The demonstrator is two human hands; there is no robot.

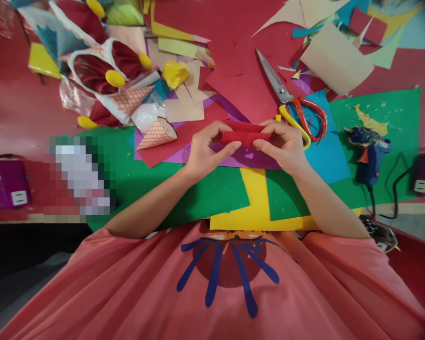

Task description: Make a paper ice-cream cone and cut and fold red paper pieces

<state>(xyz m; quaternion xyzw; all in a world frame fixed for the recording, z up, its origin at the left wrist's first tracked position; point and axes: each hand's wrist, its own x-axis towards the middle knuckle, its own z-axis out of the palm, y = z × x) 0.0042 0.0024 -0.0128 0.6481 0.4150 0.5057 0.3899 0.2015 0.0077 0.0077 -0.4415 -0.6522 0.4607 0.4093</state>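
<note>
Both hands hold a small rolled or folded red piece (pixel 246 137) above the purple and red sheets. My left hand (pixel 210 148) pinches its left end, thumb in front and fingers behind. At the right end, my right hand (pixel 285 146) grips it the same way. Scissors (pixel 283 92) with red and yellow handles lie just beyond my right hand, blades pointing away. To the left of my left hand rests a small orange-checked paper cone (pixel 158 134). A purple sheet (pixel 184 151) shows beneath the hands.
A blue glue gun (pixel 370 160) with a cord lies at the right on a green sheet (pixel 407 123). Red-and-white cone shapes with yellow ovals (pixel 115 78) crowd the back left. Paper scraps and a beige piece (pixel 336 59) cover the back. A yellow sheet (pixel 257 189) lies near the front edge.
</note>
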